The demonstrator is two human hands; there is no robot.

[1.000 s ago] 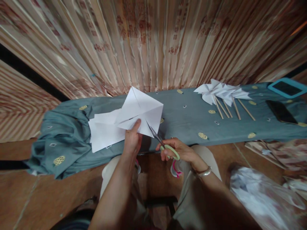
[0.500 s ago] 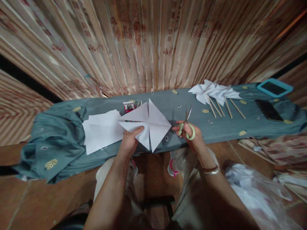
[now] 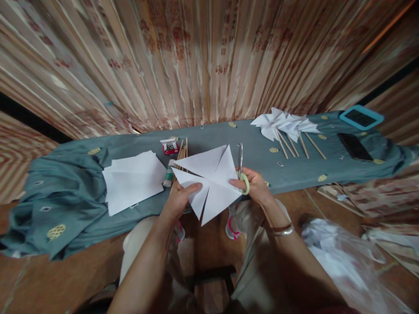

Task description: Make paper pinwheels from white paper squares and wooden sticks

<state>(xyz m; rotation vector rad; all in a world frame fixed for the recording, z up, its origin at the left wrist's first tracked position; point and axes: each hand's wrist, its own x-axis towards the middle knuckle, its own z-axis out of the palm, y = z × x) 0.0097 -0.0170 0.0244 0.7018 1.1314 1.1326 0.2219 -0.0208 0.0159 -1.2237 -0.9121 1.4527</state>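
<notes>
A square white paper sheet, cut by slits from its corners toward the middle, is held up over the front edge of the table. My left hand grips its left side, thumb on top. My right hand has scissors with pale green handles hooked on its fingers, blades pointing away from me. The right thumb also presses on the paper's right corner. Just left of the sheet lie a green glue stick and several wooden sticks, partly covered by the paper.
A stack of white paper lies at left, with a small red box behind. Finished paper pinwheels on sticks rest at right, near a black phone and a blue-framed tablet. A plastic bag sits on the floor.
The paper has turned and come nearer to me. My right hand has moved left and taken its right corner, with the scissors still in hand. The glue stick has come into view.
</notes>
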